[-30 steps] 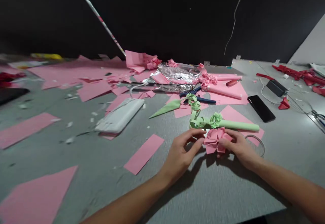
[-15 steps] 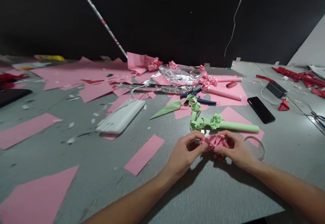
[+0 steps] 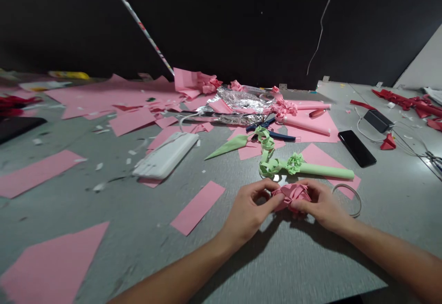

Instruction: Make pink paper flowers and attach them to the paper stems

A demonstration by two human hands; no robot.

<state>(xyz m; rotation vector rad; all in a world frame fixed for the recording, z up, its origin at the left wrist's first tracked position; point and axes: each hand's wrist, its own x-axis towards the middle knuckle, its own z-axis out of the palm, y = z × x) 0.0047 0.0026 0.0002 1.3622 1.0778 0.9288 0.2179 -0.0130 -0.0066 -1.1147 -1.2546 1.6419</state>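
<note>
A folded pink paper flower (image 3: 293, 195) with many layered petals is held between both hands, just above the grey table. My left hand (image 3: 251, 206) pinches its left side, thumb in front and fingers curled behind. On the other side my right hand (image 3: 322, 203) grips it with thumb and fingers; the far fingertips are hidden. Right behind the hands lies a green paper roll (image 3: 326, 170) with a green paper rosette (image 3: 294, 163) and curled green strips (image 3: 265, 157) at its left end. A ring of tape (image 3: 359, 200) rests beside my right wrist.
Pink paper sheets (image 3: 55, 265) and a pink strip (image 3: 198, 207) lie to the left. A white power bank (image 3: 165, 155), blue-handled pliers (image 3: 276, 134) and crumpled foil (image 3: 241, 104) sit farther back. A black phone (image 3: 357, 148) and black adapter (image 3: 379, 120) are at right.
The view has shifted very slightly. Both hands keep hold of the pink paper flower in nearly the same spot, with only a small change in how its petals are turned.
</note>
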